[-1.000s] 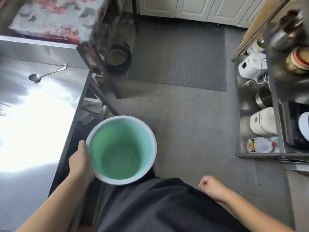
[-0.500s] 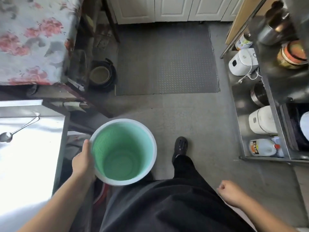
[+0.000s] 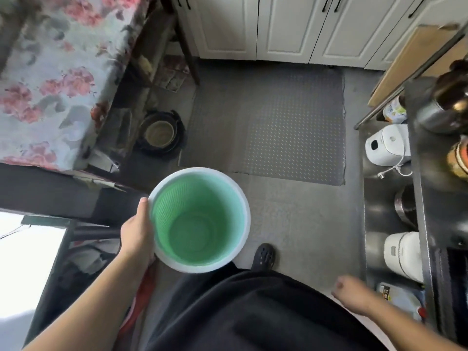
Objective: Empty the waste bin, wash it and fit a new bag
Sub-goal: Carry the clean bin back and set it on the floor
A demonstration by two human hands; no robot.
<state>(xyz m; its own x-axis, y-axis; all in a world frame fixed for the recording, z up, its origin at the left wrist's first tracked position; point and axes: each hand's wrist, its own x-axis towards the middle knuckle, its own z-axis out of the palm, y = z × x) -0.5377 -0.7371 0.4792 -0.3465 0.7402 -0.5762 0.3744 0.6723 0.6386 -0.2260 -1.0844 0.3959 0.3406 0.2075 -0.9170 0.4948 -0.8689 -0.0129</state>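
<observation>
The left hand point(image 3: 136, 233) sits at centre left, thumb up, fingers wrapped. The right hand point(image 3: 353, 293) hangs at lower right, loosely curled, holding nothing.

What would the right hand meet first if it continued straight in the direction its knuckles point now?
The right hand points up and left, toward the black shoe and the bare grey floor. Nothing else appears on that line, though depth is unclear.

Daylight glare and wide-angle warp in a kitchen seen from above.

The steel counter point(image 3: 27, 269) at lower left burns out to pure white; away from it the grey floor mat point(image 3: 268, 122) is evenly, softly lit with faint shadows. The cupboard doors point(image 3: 283, 24) beyond the mat bow at the frame edge, and the dark shelf rack point(image 3: 435, 173) right of the mat is smeared and out of focus.
</observation>
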